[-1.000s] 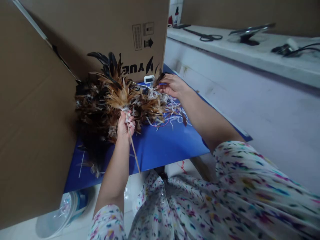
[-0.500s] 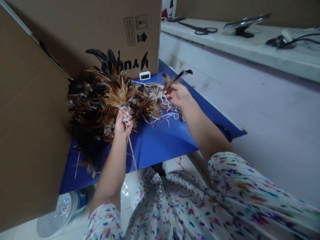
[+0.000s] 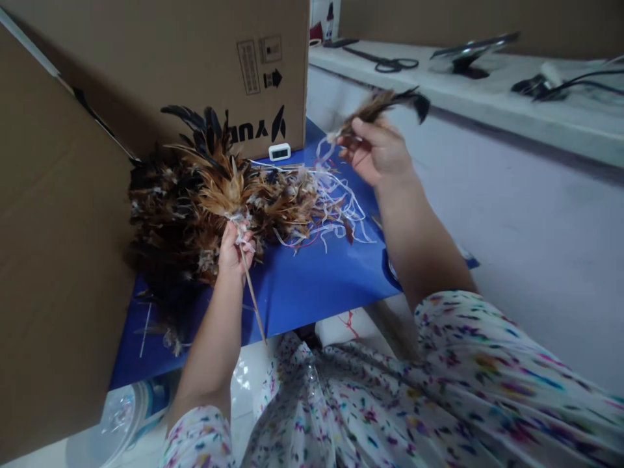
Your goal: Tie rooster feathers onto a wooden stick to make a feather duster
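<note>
My left hand [image 3: 234,248] is closed round a feather duster [image 3: 225,185], gripping it where the brown and black feathers are bound to a thin wooden stick [image 3: 252,292]. The stick slants down toward the table's front edge. Raised over the right side of the table, my right hand [image 3: 377,153] pinches a small bunch of feathers [image 3: 373,107], brown with black tips. A pale strand trails from the bunch's bound end toward the table. Behind the duster lies a big heap of brown and black feathers [image 3: 166,221], with loose white strings [image 3: 341,201] at its right end.
The blue table [image 3: 312,286] is hemmed in by cardboard boxes [image 3: 195,58] at left and back. A small white digital display [image 3: 279,152] stands by the back box. Scissors [image 3: 385,63] and a phone on a stand [image 3: 470,55] rest on the ledge. A clear bucket [image 3: 114,419] sits below.
My right hand has lifted the bunch of feathers up and to the right, away from the heap. My left hand still holds the duster in nearly the same place.
</note>
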The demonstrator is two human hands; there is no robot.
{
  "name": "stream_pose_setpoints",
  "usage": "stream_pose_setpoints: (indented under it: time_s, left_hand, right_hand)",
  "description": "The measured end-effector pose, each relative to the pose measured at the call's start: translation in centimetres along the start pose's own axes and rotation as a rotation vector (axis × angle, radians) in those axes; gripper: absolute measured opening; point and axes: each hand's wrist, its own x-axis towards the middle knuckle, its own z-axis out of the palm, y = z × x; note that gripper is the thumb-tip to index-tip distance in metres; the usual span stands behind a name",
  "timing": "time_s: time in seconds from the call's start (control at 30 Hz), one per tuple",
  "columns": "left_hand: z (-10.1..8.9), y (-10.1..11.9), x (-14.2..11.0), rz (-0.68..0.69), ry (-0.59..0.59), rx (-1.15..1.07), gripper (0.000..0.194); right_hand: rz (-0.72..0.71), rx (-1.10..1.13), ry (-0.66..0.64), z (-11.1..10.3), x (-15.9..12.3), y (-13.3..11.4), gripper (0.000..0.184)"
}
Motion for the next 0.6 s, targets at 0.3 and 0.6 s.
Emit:
stream_pose_setpoints:
  time_s: [0.3, 0.6]
  left_hand:
    - [0.0, -0.3, -0.1, -0.015, -0.024, -0.052, 0.028]
    - [0.5, -1.6, -0.1, 0.046, 0.028, 0.078, 0.03]
  right_hand:
    - [0.164, -0.299, -0.153, 1.3, 0.5, 0.3, 0.016]
    - [0.177, -0.253, -0.118, 1.7, -3.0, 2.6, 0.026]
